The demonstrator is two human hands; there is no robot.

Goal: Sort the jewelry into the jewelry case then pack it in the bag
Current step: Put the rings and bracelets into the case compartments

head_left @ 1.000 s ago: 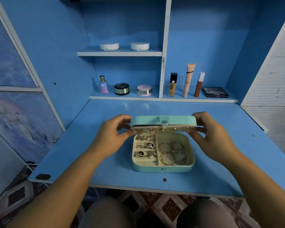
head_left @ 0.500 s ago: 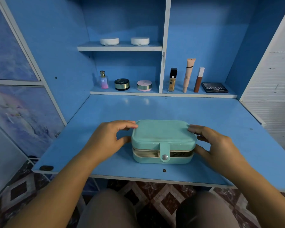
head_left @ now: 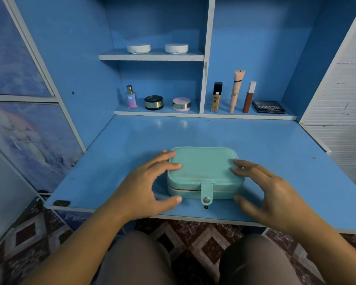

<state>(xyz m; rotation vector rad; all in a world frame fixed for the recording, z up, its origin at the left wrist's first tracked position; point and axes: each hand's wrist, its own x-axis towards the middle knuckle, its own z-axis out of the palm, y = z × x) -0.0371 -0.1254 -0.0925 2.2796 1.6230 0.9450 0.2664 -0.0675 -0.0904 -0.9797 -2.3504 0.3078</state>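
Observation:
The teal jewelry case (head_left: 203, 167) lies on the blue desk (head_left: 214, 134) near its front edge. Its lid is down, and the strap with a metal snap (head_left: 206, 199) hangs over the front. The jewelry is hidden inside. My left hand (head_left: 140, 188) is at the case's left side, with fingertips on the lid's left edge and the thumb by the front left corner. My right hand (head_left: 275, 194) is at the right side, slightly blurred; its fingertips touch the lid's right edge and its thumb is near the front right corner. No bag is in view.
The back shelf holds a perfume bottle (head_left: 131, 97), two round compacts (head_left: 153, 102), a foundation bottle (head_left: 216, 97), two tubes (head_left: 236, 90) and a MATTE palette (head_left: 268, 106). Two white jars (head_left: 138, 48) sit on the upper shelf. My knees are below the desk's front edge.
Both hands swung the raised lid down over the rings and bangles. The case went from open to shut, the strap now lies over the front, and the thumbs dropped to the front corners.

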